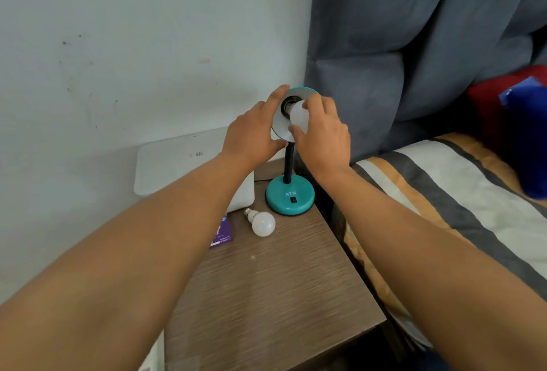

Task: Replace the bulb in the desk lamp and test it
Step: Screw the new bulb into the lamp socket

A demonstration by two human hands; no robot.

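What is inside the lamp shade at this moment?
A white bulb held by the right hand sits at the dark socket inside the lamp shade; its threaded base is hidden.

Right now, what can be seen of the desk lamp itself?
The desk lamp has a round teal base, seemingly glossy plastic, marked "ATN" with a small black switch, standing at the far edge of the wooden bedside table. A black flexible neck rises to a teal shade with a pale inner face, tilted toward the camera. The left hand grips the shade's rim; the right hand holds a white bulb at the socket. It is unlit.
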